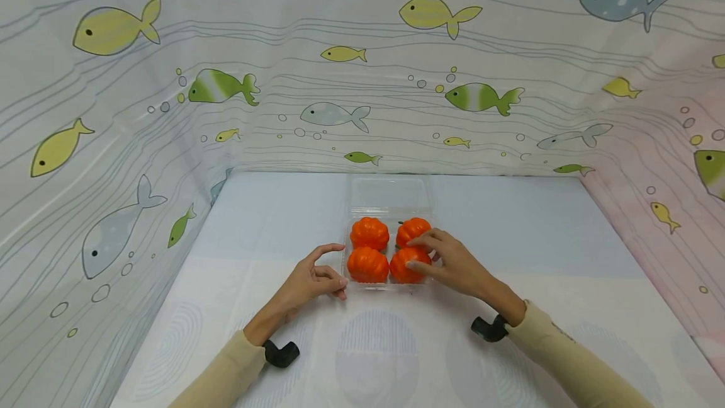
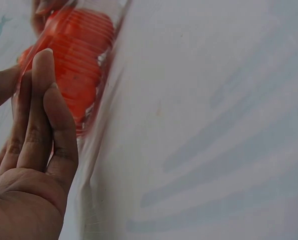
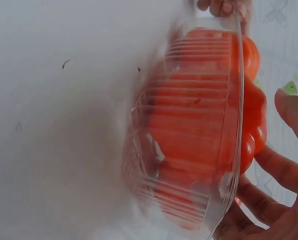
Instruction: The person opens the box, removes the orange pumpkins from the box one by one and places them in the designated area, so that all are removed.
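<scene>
Four pumpkins (image 1: 368, 265) sit two by two in a clear box (image 1: 374, 286), lid (image 1: 389, 194) open behind. The left hand (image 1: 314, 277), fingers loosely spread, adjoins the box's left wall; the right hand (image 1: 455, 261) reaches over the right-hand pumpkins, thumb and fingers parted; whether it grips cannot be told.

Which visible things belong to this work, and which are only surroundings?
In the work:
- four orange ribbed pumpkins
- open clear plastic box holding them
- left hand; right hand

Only surroundings:
- white fish-printed cloth backdrop
- white tablecloth with pale blue patterns
</scene>
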